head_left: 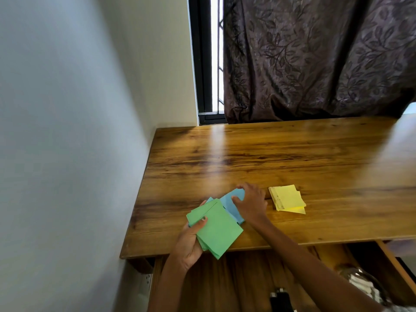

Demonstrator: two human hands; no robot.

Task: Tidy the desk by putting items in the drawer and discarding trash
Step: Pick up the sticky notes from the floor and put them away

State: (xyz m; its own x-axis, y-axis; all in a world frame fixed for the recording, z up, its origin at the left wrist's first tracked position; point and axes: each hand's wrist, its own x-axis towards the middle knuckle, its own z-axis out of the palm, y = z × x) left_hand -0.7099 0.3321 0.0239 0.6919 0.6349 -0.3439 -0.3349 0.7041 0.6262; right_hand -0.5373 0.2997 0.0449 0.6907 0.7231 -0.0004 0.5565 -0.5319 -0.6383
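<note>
Three loose paper stacks are left on the desk [258, 154], all in the lower middle of the frame w/ the open drawer [387, 262] at lower right. Biggest risk, imo, is the green stack [215, 228]: left hand [189, 242] has it pinched, thumb on top and fingers closed underneath, but the sheets are fanned and hang past the desk's front edge, so a loose squeeze could let them slide apart and drop. Blue stack [231, 204] sits just behind and partly under the green; right hand [251, 204] is spread over its right side, fingers curled at the edges, looks more like pressing/gathering than a full lift, can't tell for sure. Dragging blue could skew it or nudge the yellow stack [287, 199], which lies just beside that hand, untouched, sheets already askew. Hard to read: drawer contents are blurred and cut off, something shiny plus a dark item [281, 299] at the bottom edge; no trash bin visible.
</note>
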